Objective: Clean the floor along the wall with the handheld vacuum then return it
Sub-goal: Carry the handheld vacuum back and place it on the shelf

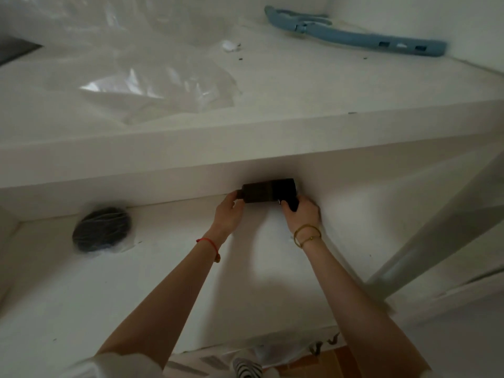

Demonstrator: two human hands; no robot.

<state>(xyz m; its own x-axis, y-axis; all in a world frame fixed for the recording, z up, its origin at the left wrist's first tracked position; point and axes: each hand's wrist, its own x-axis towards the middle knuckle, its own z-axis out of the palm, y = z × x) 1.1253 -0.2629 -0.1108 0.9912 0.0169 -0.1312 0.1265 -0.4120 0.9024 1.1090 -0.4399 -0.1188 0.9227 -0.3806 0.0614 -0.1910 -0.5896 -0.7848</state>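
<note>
A black handheld vacuum (266,192) lies on its side on the lower white shelf, tucked under the front lip of the upper shelf. My left hand (228,215) holds its left end with the thumb and fingers wrapped on it. My right hand (301,214) grips the dark handle at its right end. Both arms reach forward from the bottom of the view. The vacuum's far side is hidden beneath the upper shelf's edge.
The lower shelf (81,290) also carries a coiled black cable in a clear bag (102,230). On the upper white shelf (300,85) lie crumpled clear plastic (152,83) and a blue plastic tool (354,36) by the wall. A white post (425,241) slants at the right.
</note>
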